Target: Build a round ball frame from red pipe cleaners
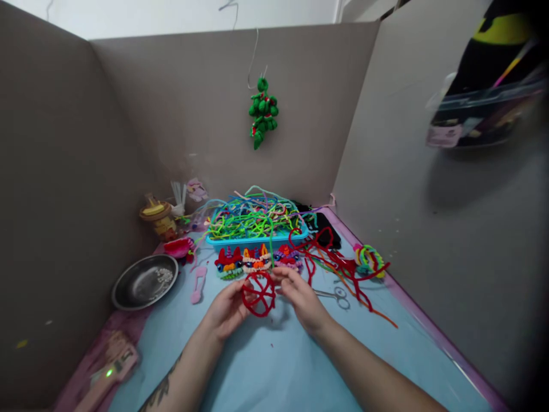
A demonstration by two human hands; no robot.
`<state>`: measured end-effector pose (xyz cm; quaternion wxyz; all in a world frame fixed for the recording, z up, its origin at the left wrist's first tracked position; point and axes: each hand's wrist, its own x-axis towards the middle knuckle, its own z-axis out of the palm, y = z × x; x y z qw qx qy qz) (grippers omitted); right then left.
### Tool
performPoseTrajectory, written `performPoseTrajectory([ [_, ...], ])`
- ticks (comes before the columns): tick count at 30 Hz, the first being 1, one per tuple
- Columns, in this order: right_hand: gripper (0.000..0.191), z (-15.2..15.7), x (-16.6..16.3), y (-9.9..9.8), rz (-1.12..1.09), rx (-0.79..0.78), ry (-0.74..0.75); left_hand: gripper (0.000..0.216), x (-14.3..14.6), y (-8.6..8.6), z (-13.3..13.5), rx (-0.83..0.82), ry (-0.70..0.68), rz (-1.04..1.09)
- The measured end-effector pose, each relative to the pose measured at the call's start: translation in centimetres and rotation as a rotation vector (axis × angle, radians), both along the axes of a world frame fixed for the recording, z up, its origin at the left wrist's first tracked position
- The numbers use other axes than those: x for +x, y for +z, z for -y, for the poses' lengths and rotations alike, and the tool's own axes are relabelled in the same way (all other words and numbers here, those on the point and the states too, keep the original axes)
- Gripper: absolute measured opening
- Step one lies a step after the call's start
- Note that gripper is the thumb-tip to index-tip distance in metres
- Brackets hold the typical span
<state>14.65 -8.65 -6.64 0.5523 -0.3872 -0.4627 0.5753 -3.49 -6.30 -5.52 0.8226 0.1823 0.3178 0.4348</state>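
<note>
Both hands hold a red pipe-cleaner shape [258, 293], a ring with spokes across it, just above the light blue table [274, 366]. My left hand [227, 312] pinches its left side, fingers curled. My right hand [300, 294] grips its right side, fingers bent round the rim. Just behind the ring stand three small pipe-cleaner figures [253, 260] in a row.
A blue tray [257, 237] heaped with coloured pipe cleaners sits behind. Loose red pipe cleaners [338, 263] and scissors [337, 294] lie to the right. A metal bowl [144, 280] lies left, a glue gun [107, 375] at front left. A green figure [262, 111] hangs on the cardboard wall.
</note>
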Motion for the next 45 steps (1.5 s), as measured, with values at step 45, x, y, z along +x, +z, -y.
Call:
performPoseTrajectory([
  [45, 0.030, -0.5, -0.2, -0.6, 0.107, 0.141, 0.056, 0.022, -0.1, 0.0, 0.1, 0.081, -0.001, -0.200],
])
